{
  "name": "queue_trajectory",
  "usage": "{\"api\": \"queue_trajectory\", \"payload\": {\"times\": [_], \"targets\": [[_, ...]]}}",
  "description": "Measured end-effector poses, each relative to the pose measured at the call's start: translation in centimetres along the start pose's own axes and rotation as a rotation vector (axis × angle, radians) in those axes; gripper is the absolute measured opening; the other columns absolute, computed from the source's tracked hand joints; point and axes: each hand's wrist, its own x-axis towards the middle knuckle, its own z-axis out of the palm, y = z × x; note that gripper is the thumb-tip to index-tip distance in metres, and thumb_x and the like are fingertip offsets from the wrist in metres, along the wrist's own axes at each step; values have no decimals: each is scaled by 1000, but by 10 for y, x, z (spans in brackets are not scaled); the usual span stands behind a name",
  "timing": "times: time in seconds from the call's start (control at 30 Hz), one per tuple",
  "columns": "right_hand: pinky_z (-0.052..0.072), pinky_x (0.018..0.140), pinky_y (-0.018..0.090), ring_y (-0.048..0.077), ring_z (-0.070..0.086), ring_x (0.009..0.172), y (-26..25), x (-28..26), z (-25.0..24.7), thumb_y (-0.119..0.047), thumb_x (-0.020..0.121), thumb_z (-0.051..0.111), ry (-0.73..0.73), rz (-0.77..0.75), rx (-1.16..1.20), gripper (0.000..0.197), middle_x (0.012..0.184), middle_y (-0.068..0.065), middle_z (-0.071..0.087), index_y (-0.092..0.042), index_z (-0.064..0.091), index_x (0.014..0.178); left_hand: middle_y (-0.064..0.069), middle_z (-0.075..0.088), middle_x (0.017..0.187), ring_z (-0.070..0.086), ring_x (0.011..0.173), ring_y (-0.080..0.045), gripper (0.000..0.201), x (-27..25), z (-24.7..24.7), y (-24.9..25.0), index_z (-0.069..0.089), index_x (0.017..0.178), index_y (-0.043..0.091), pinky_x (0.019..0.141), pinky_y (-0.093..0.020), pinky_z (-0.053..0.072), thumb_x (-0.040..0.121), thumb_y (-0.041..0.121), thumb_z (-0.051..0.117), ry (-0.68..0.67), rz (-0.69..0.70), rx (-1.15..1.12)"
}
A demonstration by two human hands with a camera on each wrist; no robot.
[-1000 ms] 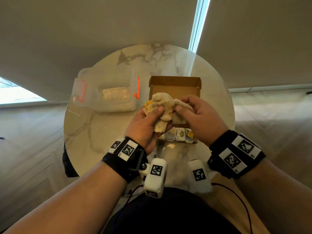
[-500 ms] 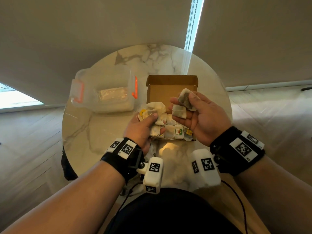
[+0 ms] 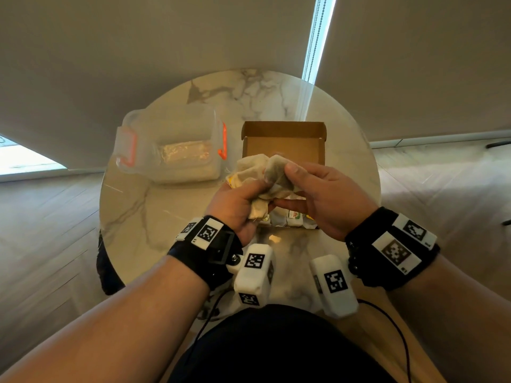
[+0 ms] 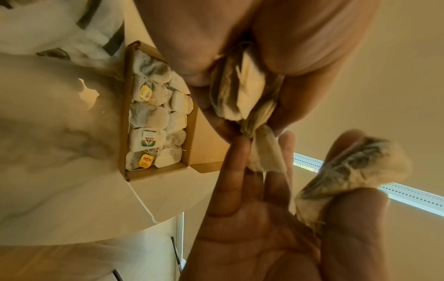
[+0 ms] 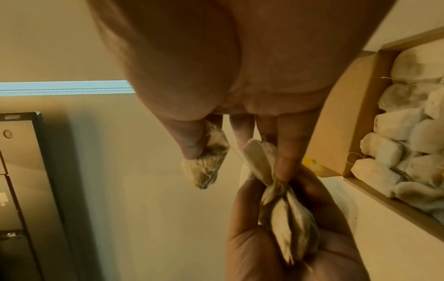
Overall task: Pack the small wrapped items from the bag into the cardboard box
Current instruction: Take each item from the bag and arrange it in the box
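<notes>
tea bags (image 3: pixel 255 172) in both hands

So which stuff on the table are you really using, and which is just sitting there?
Using:
left hand gripping a bunch of tea bags
right hand pinching one tea bag
cardboard box, partly filled

Just sitting there:
clear plastic container with orange clips
marble table

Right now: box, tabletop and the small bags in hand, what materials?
Box: brown matte cardboard, folded flaps and raw edges.
Tabletop: glossy, pale with grey veins; marble or a marble-look surface, cannot tell which.
Tea bags: thin crinkled paper-like mesh, dark contents showing through, with strings and printed tags; the left hand and right hand grip them.
</notes>
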Motion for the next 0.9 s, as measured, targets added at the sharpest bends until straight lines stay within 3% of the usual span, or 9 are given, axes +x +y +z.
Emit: {"api": "queue_trajectory", "payload": {"times": [0.17, 0.3, 0.43, 0.47, 0.53, 0.6, 0.73, 0.83, 0.9], "targets": [[64, 81, 35, 23, 75, 105, -2, -1, -5, -33, 105, 54, 136, -31, 71, 32, 108, 9, 78, -10, 74, 115, -30, 74, 108, 77, 88, -43, 37, 10, -1, 3, 61, 130, -1, 70, -53, 63, 93, -7, 64, 98, -27, -50], [62, 86, 43, 28, 76, 101, -3, -4, -8, -41, 103, 49, 86, -44, 17, 38, 100, 14, 78, -11, 72, 108, -29, 70, 126, 72, 106, -50, 58, 20, -9, 10, 56, 143, 7, 82, -73, 55, 88, 2, 73, 199, -69, -117], [57, 68, 32, 24, 71, 85, -4, -6, -11, -49, 95, 49, 0, -63, -189, 47, 96, 10, 78, -11, 73, 106, -24, 77, 102, 79, 82, -39, 38, 25, -15, 19, 64, 131, 6, 61, -52, 62, 94, -2, 68, 267, -1, -107], [56, 68, 31, 22, 70, 86, -3, -6, -11, -49, 97, 48, -22, -71, -249, 47, 99, 8, 78, -11, 73, 109, -26, 76, 106, 79, 85, -40, 40, 25, -15, 20, 64, 131, 5, 64, -53, 62, 92, -3, 69, 272, 6, -97], [58, 73, 32, 21, 70, 92, 0, -4, -10, -47, 100, 47, -55, -84, -352, 43, 103, 4, 78, -16, 75, 112, -32, 69, 126, 74, 103, -48, 52, 23, -15, 18, 60, 138, 5, 81, -64, 59, 88, -1, 74, 248, -16, -65], [59, 77, 34, 20, 71, 96, 3, 0, -9, -43, 103, 48, -44, -94, -399, 37, 103, 2, 78, -20, 76, 111, -34, 63, 133, 70, 111, -49, 57, 22, -12, 15, 57, 141, 3, 87, -61, 57, 87, 1, 75, 193, -21, -57], [59, 80, 36, 20, 73, 92, 8, 4, -12, -38, 108, 46, 2, -110, -424, 38, 94, 6, 79, -15, 77, 106, -25, 72, 103, 77, 84, -33, 40, 20, -8, 15, 57, 136, -7, 68, -40, 62, 96, -2, 62, 124, 33, -47], [57, 88, 34, 16, 74, 92, 14, 2, -20, -38, 108, 47, 60, -177, -551, 39, 90, 2, 79, -18, 78, 96, -24, 74, 105, 77, 91, -39, 42, 18, -9, 18, 59, 136, 0, 72, -51, 62, 95, 3, 65, 136, 8, -121], [53, 86, 30, 12, 72, 89, 18, 1, -24, -39, 108, 49, 89, -215, -631, 40, 88, -2, 79, -21, 79, 89, -21, 75, 107, 77, 95, -37, 51, 17, -10, 23, 60, 137, 3, 75, -52, 62, 88, 9, 70, 159, 11, -161]]}}
